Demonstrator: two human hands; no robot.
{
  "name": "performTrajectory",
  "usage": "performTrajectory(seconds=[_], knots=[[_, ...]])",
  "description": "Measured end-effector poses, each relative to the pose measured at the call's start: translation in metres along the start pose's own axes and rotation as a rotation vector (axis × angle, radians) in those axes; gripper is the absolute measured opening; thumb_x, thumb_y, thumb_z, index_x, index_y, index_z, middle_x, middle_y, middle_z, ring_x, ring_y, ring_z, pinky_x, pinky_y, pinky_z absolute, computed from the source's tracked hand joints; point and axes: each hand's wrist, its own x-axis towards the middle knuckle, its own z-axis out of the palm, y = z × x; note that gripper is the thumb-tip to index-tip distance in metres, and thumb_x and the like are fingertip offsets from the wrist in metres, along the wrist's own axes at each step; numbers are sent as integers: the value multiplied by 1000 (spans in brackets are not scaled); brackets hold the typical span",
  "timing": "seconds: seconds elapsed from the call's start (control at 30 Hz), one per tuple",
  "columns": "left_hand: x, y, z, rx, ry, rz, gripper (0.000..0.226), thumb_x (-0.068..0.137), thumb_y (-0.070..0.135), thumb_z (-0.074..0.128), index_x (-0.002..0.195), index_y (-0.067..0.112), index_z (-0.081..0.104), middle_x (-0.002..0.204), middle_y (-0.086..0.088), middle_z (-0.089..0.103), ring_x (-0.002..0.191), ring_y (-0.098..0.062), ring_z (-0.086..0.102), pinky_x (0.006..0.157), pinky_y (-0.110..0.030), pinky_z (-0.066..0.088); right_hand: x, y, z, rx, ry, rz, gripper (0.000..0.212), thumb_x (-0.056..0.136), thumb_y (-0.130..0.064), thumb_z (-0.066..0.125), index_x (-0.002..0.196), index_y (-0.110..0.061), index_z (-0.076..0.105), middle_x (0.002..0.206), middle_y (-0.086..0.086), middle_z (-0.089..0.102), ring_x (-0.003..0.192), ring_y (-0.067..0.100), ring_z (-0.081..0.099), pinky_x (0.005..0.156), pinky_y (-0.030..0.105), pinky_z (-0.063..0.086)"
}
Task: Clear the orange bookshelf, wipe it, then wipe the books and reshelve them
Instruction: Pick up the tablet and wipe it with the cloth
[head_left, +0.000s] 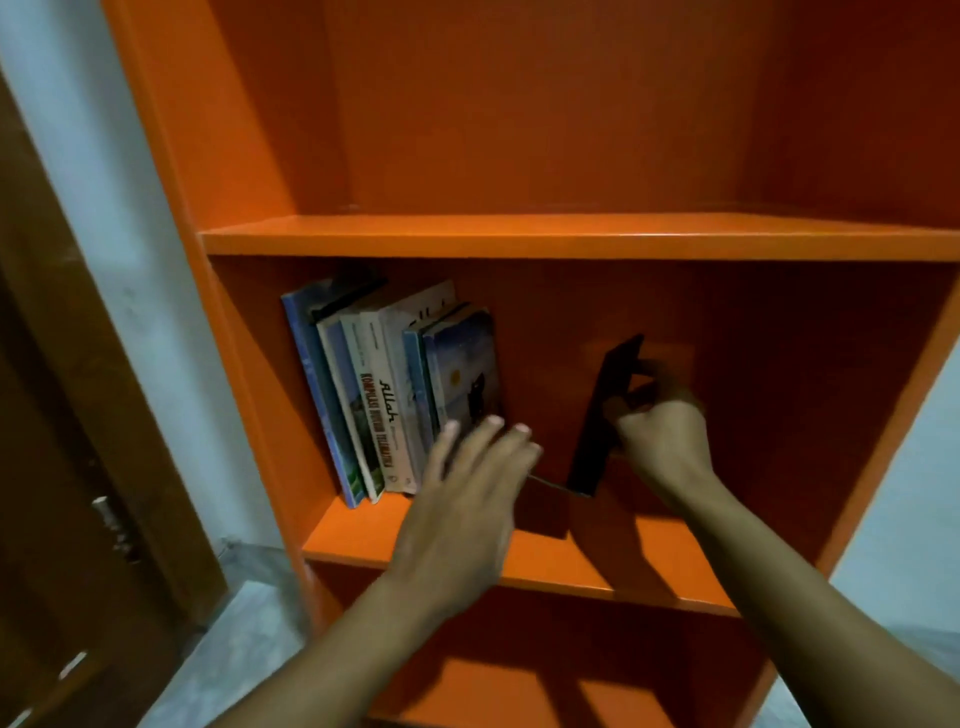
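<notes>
From the head view, the orange bookshelf (519, 236) looks partly filled, so the task is unfinished, though clearing or reshelving I cannot tell. On its middle shelf, a row of books (384, 395) leans at the left. The left hand (462, 499) reaches open beside them; the right hand (662, 431) grips a black bookend (602, 415).

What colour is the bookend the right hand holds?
Black, clearest in the head view: the bookend stands apart from the books, gripped by the right hand.

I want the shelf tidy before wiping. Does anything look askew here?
Yes. The books on the middle shelf lean left instead of standing upright, and the right hand holds a black bookend tilted, apart from them.
</notes>
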Motion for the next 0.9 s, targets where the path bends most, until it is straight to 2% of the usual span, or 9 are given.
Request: performTrajectory(seconds=[0.07,0.17,0.23,0.33,0.43,0.53,0.7,0.83,0.9], knots=[[-14,-21,2,-79,100,-313,76,88,26,71,151,13,32,161,-13,26,152,-33,18,119,-59,23,-7,6,-2,-42,51,-12,44,93,-9,62,134,-21,51,88,-1,65,63,21,67,55,43,59],[-19,-42,9,-231,168,-711,106,84,36,75,158,4,6,165,-22,-2,152,-41,3,120,-59,17,-20,12,5,-138,146,-71,52,92,-10,63,140,-22,48,88,-2,62,59,16,62,50,36,54],[-10,-48,14,-368,149,-877,121,82,40,77,157,4,-9,165,-21,-11,152,-41,-4,122,-56,10,-30,13,13,-183,188,-122,56,91,-13,64,143,-22,46,97,1,61,73,20,62,63,36,56],[11,-52,20,-487,136,-1090,126,79,42,80,156,3,-12,164,-22,-12,152,-41,-6,124,-50,5,-42,14,21,-266,207,-144,46,93,-16,64,137,-13,52,102,6,55,87,25,59,73,36,51],[30,-48,23,-522,178,-1177,129,75,38,83,156,1,-10,161,-24,-7,149,-46,-1,123,-52,3,-51,14,27,-324,212,-142,32,95,-16,63,125,-6,59,96,6,51,80,30,59,66,40,49],[44,-45,27,-495,224,-1249,138,69,51,84,155,3,-13,157,-23,5,142,-48,13,118,-56,11,-55,18,32,-343,211,-156,24,95,-14,62,116,-4,62,94,10,53,73,33,59,60,37,43],[58,-43,37,-453,307,-1263,147,62,76,76,157,9,-15,150,-24,22,129,-47,32,107,-56,25,-61,25,42,-308,189,-234,29,93,-12,65,121,-4,63,89,6,50,68,25,56,60,35,44],[59,-41,46,-422,379,-1196,140,61,74,77,158,10,1,138,-26,38,119,-43,40,96,-52,32,-66,29,51,-256,140,-264,41,94,-16,65,134,-13,56,84,-4,45,64,9,47,58,21,36],[62,-41,46,-420,387,-1191,136,58,69,81,157,10,9,132,-25,42,116,-44,43,94,-52,34,-71,29,53,-226,109,-279,49,96,-18,62,143,-20,48,81,-6,45,64,7,48,55,13,34]])
